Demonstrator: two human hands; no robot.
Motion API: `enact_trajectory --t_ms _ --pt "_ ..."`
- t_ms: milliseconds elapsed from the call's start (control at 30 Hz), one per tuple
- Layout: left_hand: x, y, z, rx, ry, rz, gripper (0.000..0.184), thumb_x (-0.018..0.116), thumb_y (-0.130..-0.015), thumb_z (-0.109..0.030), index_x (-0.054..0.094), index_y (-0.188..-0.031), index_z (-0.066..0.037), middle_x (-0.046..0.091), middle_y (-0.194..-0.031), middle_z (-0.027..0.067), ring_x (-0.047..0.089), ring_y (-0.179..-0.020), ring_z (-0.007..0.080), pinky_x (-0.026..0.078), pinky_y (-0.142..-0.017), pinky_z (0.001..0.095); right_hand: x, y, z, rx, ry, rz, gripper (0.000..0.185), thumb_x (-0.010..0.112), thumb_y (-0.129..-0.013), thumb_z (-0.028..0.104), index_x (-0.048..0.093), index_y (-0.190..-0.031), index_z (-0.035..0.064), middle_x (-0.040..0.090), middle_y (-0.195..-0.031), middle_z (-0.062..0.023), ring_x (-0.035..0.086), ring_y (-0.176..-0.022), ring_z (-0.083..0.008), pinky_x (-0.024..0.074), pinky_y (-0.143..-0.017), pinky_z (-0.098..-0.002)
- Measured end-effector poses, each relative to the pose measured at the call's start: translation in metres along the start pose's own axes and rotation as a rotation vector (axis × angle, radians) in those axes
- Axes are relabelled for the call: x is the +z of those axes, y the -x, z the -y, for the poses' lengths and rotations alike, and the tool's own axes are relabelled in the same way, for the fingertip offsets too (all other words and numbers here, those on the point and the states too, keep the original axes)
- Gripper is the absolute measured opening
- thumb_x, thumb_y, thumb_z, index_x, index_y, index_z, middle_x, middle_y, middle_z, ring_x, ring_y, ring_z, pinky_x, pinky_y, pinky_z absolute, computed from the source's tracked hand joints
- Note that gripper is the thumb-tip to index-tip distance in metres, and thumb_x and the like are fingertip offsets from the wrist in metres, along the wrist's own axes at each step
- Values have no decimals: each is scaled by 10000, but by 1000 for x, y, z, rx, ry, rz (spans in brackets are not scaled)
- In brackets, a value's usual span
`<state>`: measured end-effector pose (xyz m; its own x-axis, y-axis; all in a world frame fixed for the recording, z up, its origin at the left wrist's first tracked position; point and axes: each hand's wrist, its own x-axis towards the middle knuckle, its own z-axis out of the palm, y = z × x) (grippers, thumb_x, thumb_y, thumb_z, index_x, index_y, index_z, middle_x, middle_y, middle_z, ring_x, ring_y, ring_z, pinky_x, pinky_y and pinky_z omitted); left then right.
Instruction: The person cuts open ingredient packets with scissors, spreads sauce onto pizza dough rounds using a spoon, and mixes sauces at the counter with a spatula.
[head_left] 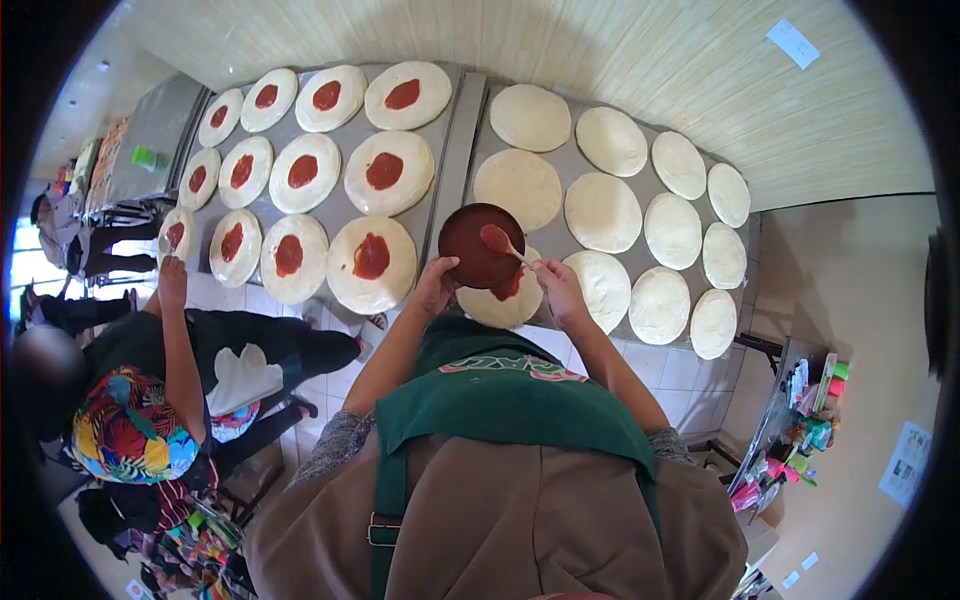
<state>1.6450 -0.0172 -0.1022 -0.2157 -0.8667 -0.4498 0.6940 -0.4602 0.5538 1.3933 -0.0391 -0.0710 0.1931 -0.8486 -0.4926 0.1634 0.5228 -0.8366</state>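
My left hand (436,285) grips the rim of a round bowl (470,265) of red sauce. In my right hand (560,290) is a spoon (497,239), its sauce-coated head over the bowl. Partly hidden under the bowl lies a dough round (490,310) with a patch of red sauce (510,288) on it. On the right table, several other dough rounds (603,212) are plain. Several rounds on the left table (340,208) carry sauce at their centres, the nearest being a large one (372,300).
At the left, a person in a flowered top (135,425) reaches a hand (172,280) to a sauced round (178,235). More people stand farther left. A side table (770,420) with colourful items is at the right; a wall (650,50) rises behind the tables.
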Motion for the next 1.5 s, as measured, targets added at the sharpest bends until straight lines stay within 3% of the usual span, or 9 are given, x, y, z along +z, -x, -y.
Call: enact_trajectory --t_ms 167,367,467,667,1067,1167,1267,1367,1500 --pt "-3 -33 -10 19 -17 9 391 585 -849 -191 552 -1150 56 626 -1169 163 642 -1034 255 501 -942 416 9 -20 53 -60 -25 -152 195 591 -939 262 597 -918 68 406 -647 111 376 -538 -35 311 -483 -209" --pt "-18 -50 -22 1 -35 -65 391 589 -853 -200 548 -1174 20 638 -1153 126 644 -1013 224 510 -892 381 -7 -102 31 -643 1149 -530 167 515 -939 184 583 -940 31 617 -775 -87 573 -615 -238 467 -573 -341" --pt "-13 -48 -31 -19 -69 -88 379 598 -851 -222 558 -1166 -16 644 -1136 99 636 -999 202 498 -867 354 -18 -122 22 -766 1489 -359 146 507 -926 173 580 -932 47 634 -790 -141 599 -662 -334 483 -617 -416" --pt "-34 -72 -26 -83 -104 -58 368 610 -844 -242 567 -1147 -37 645 -1118 79 632 -976 185 493 -819 320 12 -66 64 -436 872 -448 147 545 -919 196 577 -942 54 660 -798 -145 654 -717 -301 500 -639 -393" --pt "-13 -91 -42 -47 -97 -37 322 612 -854 -213 555 -1106 -21 638 -1111 98 645 -957 192 529 -826 345 11 -80 15 -195 357 -297 204 576 -926 219 605 -953 19 617 -758 -36 583 -690 -133 465 -647 -282" --pt "-8 -90 -44 -36 -63 -35 307 609 -858 -208 560 -1098 -24 640 -1104 98 644 -961 193 530 -836 349 19 -69 34 -17 -1 -251 142 591 -934 227 601 -906 88 425 -640 104 350 -508 -10 266 -430 -181" --pt "-10 -93 -43 -38 -39 -27 290 610 -859 -208 568 -1085 -33 644 -1085 90 643 -961 188 531 -835 346 16 -69 42 76 -144 -203 119 592 -934 232 603 -911 116 380 -618 105 288 -501 11 187 -414 -169" --pt "-27 -93 -41 -67 -54 -46 316 607 -854 -227 565 -1113 -50 635 -1110 78 632 -978 188 511 -842 344 15 -78 44 -101 -47 -264 161 592 -934 246 595 -903 88 412 -636 94 363 -523 -20 290 -434 -198" --pt "-45 -87 -42 -72 -111 -90 398 606 -843 -263 545 -1185 -68 622 -1164 64 612 -1006 197 460 -863 338 10 -108 26 -466 830 -562 130 527 -934 168 596 -935 58 610 -768 -71 594 -726 -206 468 -619 -338"
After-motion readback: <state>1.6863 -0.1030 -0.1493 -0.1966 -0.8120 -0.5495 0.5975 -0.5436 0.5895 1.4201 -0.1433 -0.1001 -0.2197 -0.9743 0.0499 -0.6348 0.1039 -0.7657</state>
